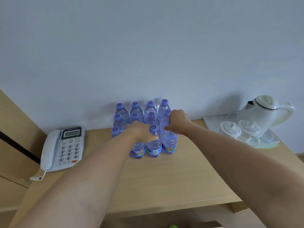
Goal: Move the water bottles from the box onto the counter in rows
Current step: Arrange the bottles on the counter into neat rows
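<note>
Head view: the water bottles (143, 125) stand upright in a tight block at the centre of the frame, on the wooden tabletop (164, 175) against the pale wall. Four purple caps show in the back row, four in the middle row, and the front row seems to hold four as well, though the left hand (141, 131) hides one cap and an arm covers the body of the leftmost bottle.

The left hand is wrapped around the upper part of the front bottle (154, 142) whose barcode label faces the camera. The right hand (178, 120) is curled into a loose fist over the shoulder of the bottle at the right end of the front row (169, 140); whether it truly grips it or only touches it I cannot tell. Both bottles appear to stand on the tabletop, level with their neighbours.

The box is not clearly in view; only a brown edge shows at the bottom of the frame, so how many bottles remain there cannot be judged. By the look of it, three rows are laid and the front one is being finished or straightened.

A telephone (63, 148) sits at left, a white kettle (264, 112) and lidded cups (238, 130) on a tray (212, 122) at right.
</note>
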### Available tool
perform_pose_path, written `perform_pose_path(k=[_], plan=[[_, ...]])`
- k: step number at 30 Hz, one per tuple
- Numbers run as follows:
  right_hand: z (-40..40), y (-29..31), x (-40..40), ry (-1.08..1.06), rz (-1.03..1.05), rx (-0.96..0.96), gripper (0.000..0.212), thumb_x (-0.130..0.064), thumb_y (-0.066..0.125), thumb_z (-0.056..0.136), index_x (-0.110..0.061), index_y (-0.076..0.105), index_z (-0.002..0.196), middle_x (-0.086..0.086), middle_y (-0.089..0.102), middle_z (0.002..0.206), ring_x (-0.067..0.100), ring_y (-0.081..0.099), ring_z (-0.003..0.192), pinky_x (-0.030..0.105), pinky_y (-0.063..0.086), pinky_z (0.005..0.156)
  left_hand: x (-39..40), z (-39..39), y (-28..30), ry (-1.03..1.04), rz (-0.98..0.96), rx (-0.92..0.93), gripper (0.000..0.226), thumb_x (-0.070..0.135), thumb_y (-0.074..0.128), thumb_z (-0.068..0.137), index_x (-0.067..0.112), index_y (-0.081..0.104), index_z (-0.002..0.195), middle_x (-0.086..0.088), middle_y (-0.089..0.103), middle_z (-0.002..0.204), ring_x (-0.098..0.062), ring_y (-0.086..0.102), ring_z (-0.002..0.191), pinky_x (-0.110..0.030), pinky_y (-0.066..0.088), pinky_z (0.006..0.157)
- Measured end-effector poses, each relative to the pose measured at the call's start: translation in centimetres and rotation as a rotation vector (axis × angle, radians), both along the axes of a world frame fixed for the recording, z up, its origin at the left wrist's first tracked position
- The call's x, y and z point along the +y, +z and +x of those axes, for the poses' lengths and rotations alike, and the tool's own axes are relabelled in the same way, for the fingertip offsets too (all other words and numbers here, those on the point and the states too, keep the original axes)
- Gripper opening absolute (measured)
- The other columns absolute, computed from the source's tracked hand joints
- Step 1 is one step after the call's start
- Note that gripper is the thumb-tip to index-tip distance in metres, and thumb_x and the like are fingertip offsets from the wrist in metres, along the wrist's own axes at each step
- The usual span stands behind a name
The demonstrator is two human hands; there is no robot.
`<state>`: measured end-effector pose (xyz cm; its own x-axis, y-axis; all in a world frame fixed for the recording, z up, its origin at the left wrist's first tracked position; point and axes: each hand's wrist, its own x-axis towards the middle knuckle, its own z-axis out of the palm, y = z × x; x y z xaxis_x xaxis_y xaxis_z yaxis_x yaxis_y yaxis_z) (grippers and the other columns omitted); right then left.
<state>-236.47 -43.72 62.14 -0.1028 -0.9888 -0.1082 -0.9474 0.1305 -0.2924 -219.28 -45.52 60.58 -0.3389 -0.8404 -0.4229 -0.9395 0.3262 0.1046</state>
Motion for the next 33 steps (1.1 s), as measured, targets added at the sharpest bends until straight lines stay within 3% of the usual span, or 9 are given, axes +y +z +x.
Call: perform_pose_path(k=[3, 5, 8, 15, 19, 21, 24, 30, 33], plan=[[0.1, 0.3, 0.3, 0.021, 0.025, -0.011, 0.032, -0.019, 0.074, 0.072, -0.014, 0.046, 0.061, 0.003, 0.046, 0.065, 0.025, 0.051, 0.067, 0.025, 0.034, 0.046, -0.1, 0.2, -0.1, -0.005, -0.01, -0.007, 0.051, 0.069, 0.049, 0.075, 0.033, 0.057, 0.111, 0.008, 0.056, 0.098, -0.025, 0.048, 0.111, -0.045, 0.039, 0.089], [0.2, 0.5, 0.4, 0.043, 0.05, 0.0, 0.009, -0.013, 0.071, 0.074, -0.009, 0.064, 0.079, 0.008, 0.059, 0.079, 0.028, 0.059, 0.076, 0.03, 0.047, 0.055, -0.1, 0.2, -0.1, 0.001, -0.006, -0.013, 0.053, 0.067, 0.055, 0.073, 0.035, 0.054, 0.115, 0.006, 0.056, 0.106, -0.026, 0.048, 0.115, -0.049, 0.038, 0.097], [0.2, 0.6, 0.4, 0.074, 0.065, 0.019, 0.03, -0.01, 0.069, 0.077, -0.006, 0.069, 0.107, 0.012, 0.066, 0.104, 0.028, 0.063, 0.093, 0.036, 0.056, 0.079, -0.1, 0.3, -0.3, -0.001, -0.015, -0.016, 0.047, 0.066, 0.06, 0.071, 0.035, 0.051, 0.106, 0.004, 0.058, 0.107, -0.027, 0.05, 0.114, -0.05, 0.038, 0.101], [0.0, 0.6, 0.5, 0.147, 0.052, 0.029, 0.038, -0.005, 0.061, 0.082, -0.017, 0.069, 0.117, 0.009, 0.062, 0.117, 0.027, 0.06, 0.102, 0.03, 0.052, 0.082, -0.1, 0.3, -0.6, -0.016, -0.047, -0.017, 0.059, 0.063, 0.062, 0.071, 0.032, 0.052, 0.12, 0.003, 0.06, 0.114, -0.027, 0.049, 0.115, -0.047, 0.038, 0.097], [-0.1, 0.5, 0.4, 0.138, 0.046, 0.026, 0.033, -0.011, 0.064, 0.08, -0.017, 0.07, 0.113, 0.007, 0.064, 0.111, 0.025, 0.06, 0.1, 0.03, 0.052, 0.079, -0.3, 0.3, -0.6, -0.029, -0.054, -0.027, 0.062, 0.063, 0.063, 0.071, 0.033, 0.051, 0.124, 0.002, 0.06, 0.116, -0.027, 0.048, 0.117, -0.047, 0.038, 0.097], [-0.2, 0.3, 0.4, 0.116, 0.031, 0.058, 0.018, -0.03, 0.071, 0.08, -0.013, 0.068, 0.085, 0.004, 0.063, 0.085, 0.024, 0.058, 0.085, 0.029, 0.048, 0.064, -0.4, 0.4, -0.7, -0.032, -0.065, -0.021, 0.059, 0.063, 0.062, 0.071, 0.032, 0.052, 0.12, 0.004, 0.06, 0.111, -0.027, 0.049, 0.116, -0.047, 0.038, 0.095], [-0.2, -0.4, 0.4, 0.057, 0.006, 0.063, 0.046, -0.045, 0.068, 0.083, -0.014, 0.042, 0.059, 0.0, 0.045, 0.064, 0.019, 0.047, 0.064, 0.025, 0.028, 0.047, -0.3, 0.5, -0.9, -0.046, -0.107, 0.005, 0.054, 0.062, 0.059, 0.071, 0.029, 0.054, 0.114, 0.006, 0.057, 0.099, -0.026, 0.051, 0.111, -0.044, 0.036, 0.087], [0.4, -0.2, 0.6, 0.076, 0.033, 0.078, 0.039, -0.026, 0.069, 0.085, -0.014, 0.042, 0.061, 0.005, 0.046, 0.073, 0.025, 0.05, 0.07, 0.029, 0.036, 0.055, 0.0, 0.7, -0.9, -0.045, -0.139, 0.023, 0.065, 0.046, 0.057, 0.078, 0.019, 0.041, 0.135, -0.004, 0.051, 0.129, -0.03, 0.042, 0.122, -0.05, 0.035, 0.097], [0.4, 0.3, 0.6, 0.115, 0.05, 0.104, 0.014, -0.021, 0.069, 0.084, -0.008, 0.064, 0.087, 0.011, 0.059, 0.098, 0.029, 0.058, 0.087, 0.033, 0.052, 0.072, 0.2, 0.8, -0.6, -0.029, -0.161, 0.083, 0.062, 0.035, 0.056, 0.078, 0.02, 0.041, 0.136, -0.006, 0.051, 0.129, -0.03, 0.044, 0.12, -0.047, 0.038, 0.095]])
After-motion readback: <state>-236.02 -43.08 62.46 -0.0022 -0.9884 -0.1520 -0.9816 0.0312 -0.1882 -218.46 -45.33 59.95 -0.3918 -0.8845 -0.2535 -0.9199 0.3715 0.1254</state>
